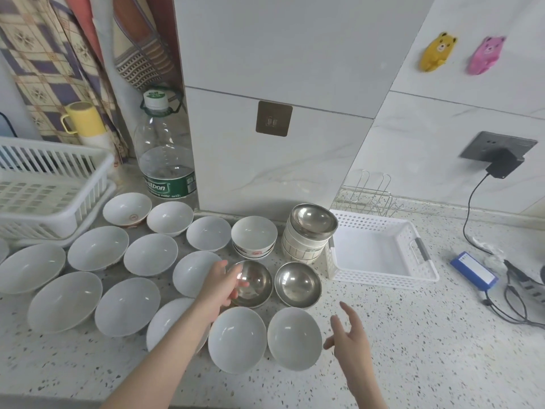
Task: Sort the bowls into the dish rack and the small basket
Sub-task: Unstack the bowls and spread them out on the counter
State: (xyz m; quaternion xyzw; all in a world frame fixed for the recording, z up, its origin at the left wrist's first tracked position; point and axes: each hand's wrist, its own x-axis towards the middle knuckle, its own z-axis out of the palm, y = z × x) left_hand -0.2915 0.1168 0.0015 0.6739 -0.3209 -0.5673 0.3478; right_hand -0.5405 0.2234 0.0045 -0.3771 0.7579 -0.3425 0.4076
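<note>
At nine o'clock on the counter (383, 335) stands the dish rack (50, 184). At centre, the left hand (219, 286) grasps a steel bowl (253, 283) by its rim. The right hand (351, 335) hovers released at five o'clock. The small basket (380, 249) sits at three o'clock.

Your left hand (219, 286) covers the near rim of one steel bowl (255, 283), so you can't tell whether the fingers grip it. The dish rack (44, 184) runs off the left edge, and your forearm hides part of a white bowl (168, 323).
</note>
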